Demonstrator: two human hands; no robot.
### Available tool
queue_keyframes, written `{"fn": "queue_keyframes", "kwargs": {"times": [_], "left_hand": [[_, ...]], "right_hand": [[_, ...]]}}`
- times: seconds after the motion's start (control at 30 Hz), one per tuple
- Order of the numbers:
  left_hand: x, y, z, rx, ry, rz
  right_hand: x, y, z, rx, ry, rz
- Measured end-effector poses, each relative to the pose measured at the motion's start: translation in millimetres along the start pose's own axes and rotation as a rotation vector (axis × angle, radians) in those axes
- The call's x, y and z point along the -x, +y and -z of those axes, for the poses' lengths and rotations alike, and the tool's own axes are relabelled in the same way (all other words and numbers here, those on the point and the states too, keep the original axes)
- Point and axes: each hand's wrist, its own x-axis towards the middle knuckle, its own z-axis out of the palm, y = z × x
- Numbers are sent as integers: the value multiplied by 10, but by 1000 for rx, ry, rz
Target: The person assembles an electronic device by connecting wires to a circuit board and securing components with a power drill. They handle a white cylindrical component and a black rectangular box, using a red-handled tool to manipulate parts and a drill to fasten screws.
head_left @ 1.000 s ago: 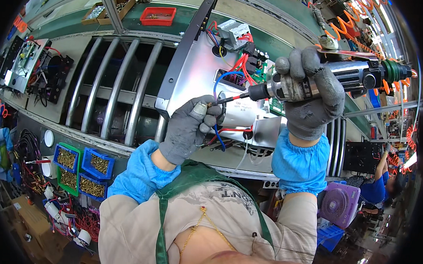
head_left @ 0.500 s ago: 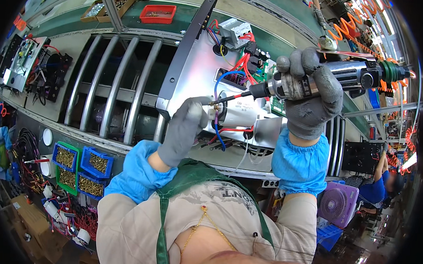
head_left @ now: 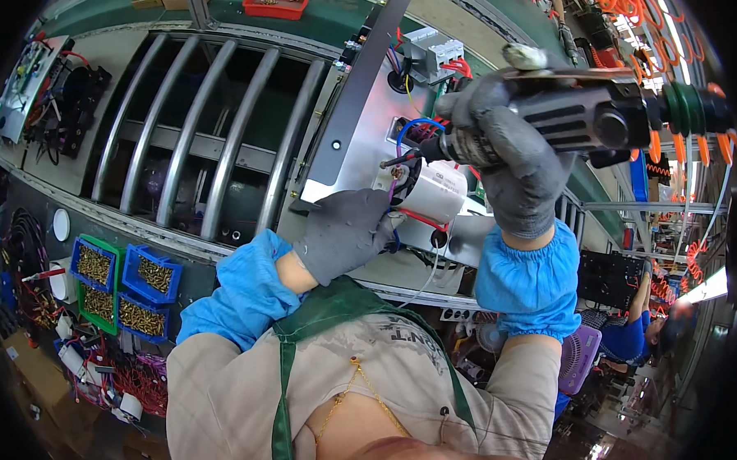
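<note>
Leftmost, bins [head_left: 148, 295] of brass pieces sit beside the line, presumably for an easy left-side reach. Rollers [head_left: 197, 132] come next, then the chassis [head_left: 356, 147]. Left hand [head_left: 344, 233], gloved, fingers curled close together by the purple lead [head_left: 392, 187] at the terminal end of the white cylinder [head_left: 437, 192]; cannot tell whether it pinches anything. Likely there to steady the lead. Cylinder lies on its side on the chassis, terminals facing left, which seems to suit a bit [head_left: 404, 159] coming in from the right; contact with the terminal is unclear. Right hand [head_left: 516, 154] wraps the driver [head_left: 583, 120] around its barrel, tool nearly level, probably for alignment. Orange hoses [head_left: 656, 148] hang farthest right.
</note>
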Motion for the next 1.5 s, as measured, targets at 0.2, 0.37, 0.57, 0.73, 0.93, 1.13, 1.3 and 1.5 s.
{"fn": "queue_keyframes", "kwargs": {"times": [0.2,0.37,0.57,0.73,0.93,1.13,1.3,1.5], "left_hand": [[-17,-21,18,58,-64,31],[-20,-24,31,46,-32,8],[-24,-30,45,26,-38,13],[-26,6,52,18,-11,27],[-22,-20,24,66,24,13],[-44,-19,57,119,20,5],[-34,-31,56,58,-38,45],[-26,-33,51,22,-90,80]], "right_hand": [[-48,106,-125,203,-30,-115],[-21,243,-136,190,-22,-106],[-44,241,-153,206,90,-212],[-61,261,-204,295,139,-159],[-88,235,-284,336,66,-178],[-68,335,-203,288,78,-182],[-107,339,-227,269,90,-153],[-78,371,-226,262,102,-178]]}}
